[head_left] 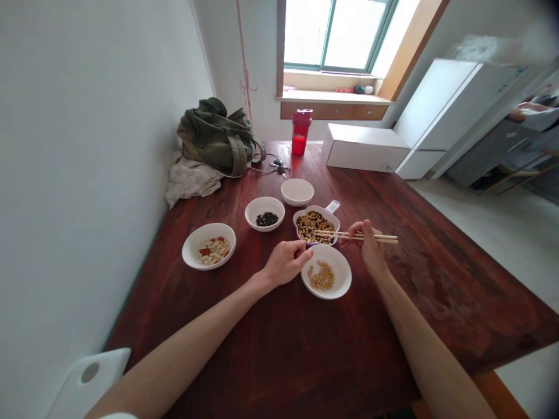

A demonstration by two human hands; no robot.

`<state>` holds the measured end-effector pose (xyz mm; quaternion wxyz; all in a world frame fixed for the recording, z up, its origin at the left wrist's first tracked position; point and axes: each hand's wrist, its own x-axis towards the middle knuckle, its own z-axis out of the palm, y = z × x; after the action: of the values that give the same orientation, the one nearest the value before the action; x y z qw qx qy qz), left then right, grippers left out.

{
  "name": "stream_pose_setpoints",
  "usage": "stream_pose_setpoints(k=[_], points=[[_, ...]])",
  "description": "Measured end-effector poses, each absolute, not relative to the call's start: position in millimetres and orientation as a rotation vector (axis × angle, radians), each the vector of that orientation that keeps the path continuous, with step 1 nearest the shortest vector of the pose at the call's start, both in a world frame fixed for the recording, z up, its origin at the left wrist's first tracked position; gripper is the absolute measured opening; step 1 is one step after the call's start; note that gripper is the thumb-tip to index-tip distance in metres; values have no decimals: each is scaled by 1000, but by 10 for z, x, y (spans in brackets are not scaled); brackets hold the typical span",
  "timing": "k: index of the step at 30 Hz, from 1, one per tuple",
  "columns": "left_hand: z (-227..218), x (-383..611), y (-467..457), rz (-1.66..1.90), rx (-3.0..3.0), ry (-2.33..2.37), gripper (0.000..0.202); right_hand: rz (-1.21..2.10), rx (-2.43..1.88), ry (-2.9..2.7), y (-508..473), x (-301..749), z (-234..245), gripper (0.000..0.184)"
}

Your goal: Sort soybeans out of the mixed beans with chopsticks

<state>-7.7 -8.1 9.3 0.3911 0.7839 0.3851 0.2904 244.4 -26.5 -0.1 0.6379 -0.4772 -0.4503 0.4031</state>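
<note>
My right hand [369, 244] is closed around a pair of chopsticks [384, 238]. Their tips reach into a purple-rimmed dish with a handle [333, 206], among mixed yellow and dark beans [312, 224]. My left hand [286, 262] is curled, its thumb over the left rim of a white bowl [338, 288] nearest me. Yellow soybeans [323, 276] lie in that bowl. Farther left, one white bowl [251, 215] has black beans [267, 219] and another [190, 256] has pale and reddish pieces [213, 251]. Behind the dish stands a white bowl [297, 191] with nothing visible inside.
On the dark red wooden table [244, 349] sit a green bag [218, 137], a crumpled cloth [192, 177], keys [280, 167], a red shaker bottle [301, 132] and a white box [364, 148]. A wall runs along the left. A white chair back [105, 361] is at lower left.
</note>
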Motion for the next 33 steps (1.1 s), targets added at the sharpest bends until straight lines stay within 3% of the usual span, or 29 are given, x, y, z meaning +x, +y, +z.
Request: stream_pose_setpoints(k=[33], points=[[95, -74, -84, 737, 2005, 984, 44, 904, -1079, -1045, -275, 2438, 15, 54]])
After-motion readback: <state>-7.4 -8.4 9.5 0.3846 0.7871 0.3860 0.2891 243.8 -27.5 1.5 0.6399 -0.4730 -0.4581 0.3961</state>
